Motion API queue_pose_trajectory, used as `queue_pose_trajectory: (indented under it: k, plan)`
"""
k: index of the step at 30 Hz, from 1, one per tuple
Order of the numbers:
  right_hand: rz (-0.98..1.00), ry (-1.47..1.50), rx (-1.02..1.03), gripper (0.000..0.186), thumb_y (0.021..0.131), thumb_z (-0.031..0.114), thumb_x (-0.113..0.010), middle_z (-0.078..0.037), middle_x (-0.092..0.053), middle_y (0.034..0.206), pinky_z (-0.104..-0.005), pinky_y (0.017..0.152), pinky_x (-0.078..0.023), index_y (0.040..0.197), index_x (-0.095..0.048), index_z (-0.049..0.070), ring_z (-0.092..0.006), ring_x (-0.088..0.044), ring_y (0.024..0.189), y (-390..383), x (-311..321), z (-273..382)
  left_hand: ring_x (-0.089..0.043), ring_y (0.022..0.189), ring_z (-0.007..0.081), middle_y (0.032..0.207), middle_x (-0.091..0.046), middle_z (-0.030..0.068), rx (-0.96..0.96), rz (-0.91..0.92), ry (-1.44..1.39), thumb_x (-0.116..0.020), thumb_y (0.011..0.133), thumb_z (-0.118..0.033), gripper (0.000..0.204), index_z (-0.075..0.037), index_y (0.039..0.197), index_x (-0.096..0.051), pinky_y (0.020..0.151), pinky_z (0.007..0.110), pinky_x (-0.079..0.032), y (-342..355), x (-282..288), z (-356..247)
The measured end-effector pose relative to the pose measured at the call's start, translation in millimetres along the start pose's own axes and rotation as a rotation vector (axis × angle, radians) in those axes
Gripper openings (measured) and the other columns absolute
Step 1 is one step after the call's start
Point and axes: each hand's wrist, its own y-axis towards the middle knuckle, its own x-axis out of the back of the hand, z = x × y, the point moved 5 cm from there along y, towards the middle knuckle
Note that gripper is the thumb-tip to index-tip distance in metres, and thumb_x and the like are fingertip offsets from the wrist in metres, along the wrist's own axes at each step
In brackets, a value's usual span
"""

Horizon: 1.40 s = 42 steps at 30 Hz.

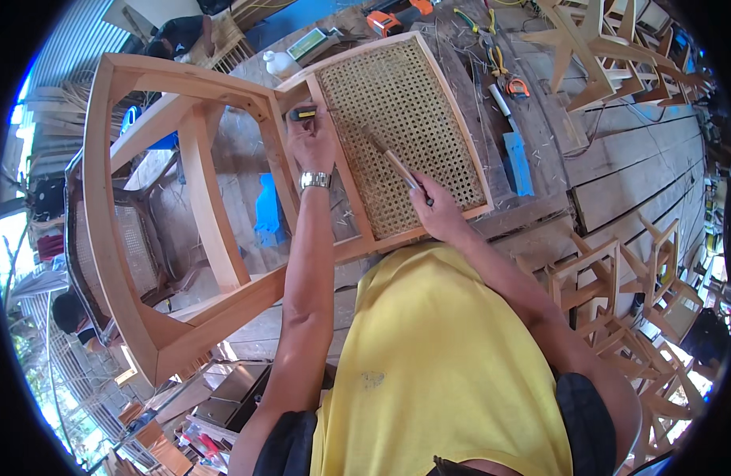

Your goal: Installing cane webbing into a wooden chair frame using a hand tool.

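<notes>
A wooden chair frame lies on the workbench, with a woven cane panel (405, 119) set in its light wood backrest frame (467, 119). My left hand (312, 144), a metal watch on its wrist, is closed around a short black-and-yellow handled tool (303, 114) beside the panel's left rail. Over the lower right of the cane, my right hand (440, 211) grips a slim wooden-shafted tool (399, 168). Its narrow dark end points up and left across the weave. I cannot tell the exact kind of either tool.
The seat frame (214, 198) stands at left, with a blue piece (268, 210) behind it. Beyond the panel are a white bottle (280, 63) and an orange power tool (383, 22). Pliers (486, 36) and a blue-ended tool (518, 163) lie right. Chair frames (595, 47) pile up; a co-worker (183, 36) sits far left.
</notes>
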Motion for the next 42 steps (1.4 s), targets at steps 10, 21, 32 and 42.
queue_pose_trajectory:
  k: [10,21,32,42]
  plan:
    - [-0.035,0.138,-0.162,0.039,0.102,0.019,-0.056,0.002,-0.053,0.077,-0.0244,0.054,-0.042,0.137,-0.054,0.003,-0.0050,-0.048,0.060,9.3,16.0,-11.7,-0.054,0.079,0.0044,0.092,-0.063,-0.0032,0.011,-0.038,-0.138,-0.072,0.092,-0.005,0.016,-0.007,0.103,-0.061,0.073,0.021,-0.046,-9.1,8.9,5.3]
    - [-0.043,0.048,-0.054,0.036,0.102,0.022,-0.057,0.002,-0.051,0.074,-0.0257,0.055,-0.042,0.132,-0.057,0.002,-0.0071,-0.047,0.061,34.2,15.9,3.3,-0.058,0.079,0.0051,0.092,-0.066,-0.0025,-0.051,0.070,0.046,-0.070,0.095,-0.013,0.010,-0.009,0.103,-0.065,0.071,0.022,-0.048,15.2,-19.0,-3.1]
    - [0.249,-0.111,-0.030,0.038,0.100,0.021,-0.052,-0.005,-0.063,0.084,-0.0298,0.066,-0.048,0.135,-0.058,0.006,-0.0122,-0.055,0.070,76.1,-15.4,33.0,-0.058,0.074,0.0053,0.085,-0.066,-0.0025,-0.035,0.129,0.224,-0.072,0.094,-0.019,0.014,-0.009,0.101,-0.065,0.068,0.024,-0.049,31.4,-23.1,-4.4]
    - [0.286,-0.130,-0.104,0.041,0.099,0.024,-0.053,-0.009,-0.067,0.092,-0.0330,0.072,-0.050,0.136,-0.057,0.007,-0.0160,-0.061,0.077,83.3,-2.0,42.6,-0.057,0.066,0.0080,0.077,-0.065,-0.0003,-0.061,0.143,0.265,-0.073,0.092,-0.019,0.016,-0.010,0.101,-0.063,0.064,0.026,-0.049,31.8,-31.0,-0.4]
